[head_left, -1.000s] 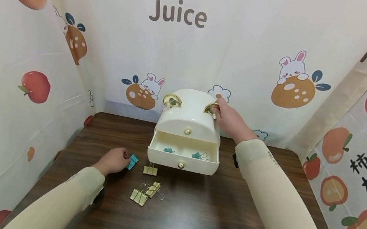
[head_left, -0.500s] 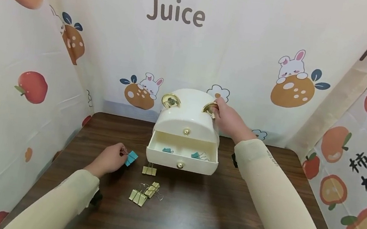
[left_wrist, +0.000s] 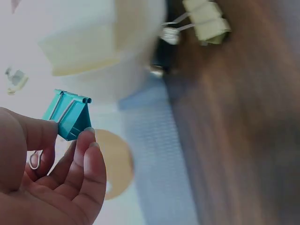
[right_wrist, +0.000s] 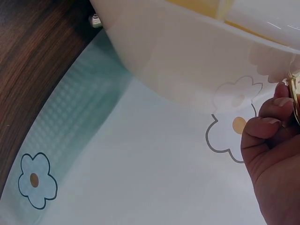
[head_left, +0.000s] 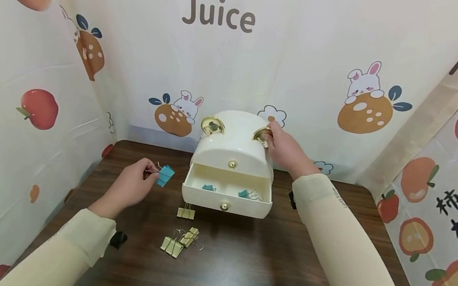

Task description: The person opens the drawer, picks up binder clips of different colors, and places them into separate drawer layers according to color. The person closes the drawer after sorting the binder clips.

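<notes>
Three gold binder clips [head_left: 172,246] on surface [head_left: 262,283], nearer left edge than right. Beyond: left grip [head_left: 133,184] clamped on teal binder clip [head_left: 165,176], long axis slanting far-right, just left of open drawer [head_left: 204,198]. Left nearer drawer than right grip [head_left: 287,151], clamped on cabinet's [head_left: 236,132] gold ear [head_left: 259,133]. Curtain [head_left: 300,65] reads "Juice," "ice," "柿柿."

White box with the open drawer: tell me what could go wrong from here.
The left hand pinches the blue clip with its body sticking out, so it might slip and fall to the table.
The open drawer juts out in front, so a low approach could bump its rim.
The right hand grips one gold ear; an uneven pull there might shift or tilt the white box.
</notes>
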`<state>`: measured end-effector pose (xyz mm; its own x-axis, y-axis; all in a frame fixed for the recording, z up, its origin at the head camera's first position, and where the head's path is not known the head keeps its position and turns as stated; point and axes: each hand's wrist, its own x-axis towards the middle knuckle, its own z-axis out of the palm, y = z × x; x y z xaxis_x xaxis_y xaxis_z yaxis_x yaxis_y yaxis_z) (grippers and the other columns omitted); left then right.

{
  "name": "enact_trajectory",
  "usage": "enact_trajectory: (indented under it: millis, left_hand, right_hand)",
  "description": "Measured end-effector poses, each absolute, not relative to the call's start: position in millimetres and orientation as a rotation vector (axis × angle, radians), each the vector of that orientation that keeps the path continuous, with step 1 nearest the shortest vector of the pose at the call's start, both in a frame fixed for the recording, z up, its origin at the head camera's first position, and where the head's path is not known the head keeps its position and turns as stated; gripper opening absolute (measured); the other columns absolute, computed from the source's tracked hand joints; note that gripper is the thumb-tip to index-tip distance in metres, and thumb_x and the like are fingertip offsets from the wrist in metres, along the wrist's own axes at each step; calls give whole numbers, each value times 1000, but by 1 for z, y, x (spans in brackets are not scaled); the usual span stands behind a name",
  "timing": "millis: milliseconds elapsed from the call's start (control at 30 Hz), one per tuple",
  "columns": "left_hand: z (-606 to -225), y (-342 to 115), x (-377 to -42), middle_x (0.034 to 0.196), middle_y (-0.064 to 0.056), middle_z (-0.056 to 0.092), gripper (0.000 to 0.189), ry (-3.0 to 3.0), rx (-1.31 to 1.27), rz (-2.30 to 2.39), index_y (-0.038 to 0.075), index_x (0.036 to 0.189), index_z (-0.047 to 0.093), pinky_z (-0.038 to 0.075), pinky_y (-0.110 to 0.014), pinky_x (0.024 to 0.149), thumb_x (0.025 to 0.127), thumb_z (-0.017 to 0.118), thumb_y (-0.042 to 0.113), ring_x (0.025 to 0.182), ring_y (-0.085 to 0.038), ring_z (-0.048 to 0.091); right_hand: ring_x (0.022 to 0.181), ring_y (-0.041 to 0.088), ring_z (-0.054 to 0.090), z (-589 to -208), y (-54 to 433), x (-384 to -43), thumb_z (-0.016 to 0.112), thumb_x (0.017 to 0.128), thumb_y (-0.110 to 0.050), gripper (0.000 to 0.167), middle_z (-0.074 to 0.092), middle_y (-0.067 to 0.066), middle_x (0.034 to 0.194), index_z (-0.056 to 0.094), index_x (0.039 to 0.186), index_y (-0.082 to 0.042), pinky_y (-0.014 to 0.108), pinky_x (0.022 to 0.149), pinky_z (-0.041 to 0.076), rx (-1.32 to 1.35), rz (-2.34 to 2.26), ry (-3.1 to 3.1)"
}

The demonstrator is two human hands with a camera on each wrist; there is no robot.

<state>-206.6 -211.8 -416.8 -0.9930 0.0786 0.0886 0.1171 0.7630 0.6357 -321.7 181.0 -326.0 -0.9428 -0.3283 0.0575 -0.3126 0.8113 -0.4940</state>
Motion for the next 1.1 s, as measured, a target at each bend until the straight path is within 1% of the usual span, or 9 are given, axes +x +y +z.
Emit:
enact_trajectory:
  millis: [67,133,300,400,433,633,833,967,1100]
  left_hand:
    - [-408,-208,-203,103,-12,62,17,-2864,-164,-1060,4,113,56,44,-40,70,107,56,19,79,-25,52]
    - [-401,-203,-201,104,-12,62,16,-2830,-172,-1062,5,112,56,44,-40,72,107,57,20,80,-25,52]
    - [-391,-184,-194,109,-12,63,13,-2761,-222,-1063,6,112,58,48,-43,78,106,58,17,87,-26,56]
    - [-383,-173,-190,107,-11,62,12,-2754,-255,-1058,6,112,58,51,-43,79,106,60,16,89,-26,57]
    - [-381,-170,-189,107,-11,62,12,-2752,-268,-1052,6,112,58,51,-43,78,105,61,16,89,-26,57]
    - [-368,-152,-186,101,-8,60,8,-2726,-379,-1002,7,107,60,51,-41,75,103,64,13,86,-25,55]
    - [-362,-137,-194,99,-5,59,10,-2746,-522,-858,8,107,60,53,-41,78,103,65,15,87,-23,57]
    - [-358,-122,-199,94,-2,56,9,-2762,-670,-727,9,104,59,50,-37,75,103,65,15,83,-20,54]
    - [-352,-104,-205,85,1,52,10,-2789,-823,-621,12,97,56,47,-34,70,103,64,15,76,-17,51]
  right_hand:
    - [125,31,56,-326,181,-321,39,113,-31,27,54,16,144,39,131,-12,51,100,45,-525,-797,2963]
    - [125,31,56,-326,181,-322,39,113,-30,27,52,16,147,40,131,-11,51,101,45,-533,-795,2972]
    - [125,32,56,-326,181,-321,40,113,-30,28,54,17,144,40,133,-11,52,102,44,-533,-793,2978]
    - [119,32,57,-326,181,-320,39,113,-30,25,59,17,132,39,131,-12,53,99,45,-521,-792,2971]
    - [119,32,57,-325,181,-320,39,113,-30,25,59,17,131,39,131,-12,53,99,45,-520,-792,2969]
    - [119,32,57,-326,181,-320,38,113,-29,26,59,18,132,38,132,-10,52,99,44,-526,-781,2972]
    - [119,31,57,-326,181,-320,38,113,-30,26,58,17,133,38,132,-12,52,98,45,-500,-797,2961]
    - [121,31,57,-326,180,-320,38,113,-31,26,59,15,132,39,131,-12,52,99,46,-498,-800,2965]
    - [122,32,57,-325,180,-320,39,113,-30,26,59,17,132,39,130,-10,52,99,45,-516,-781,2975]
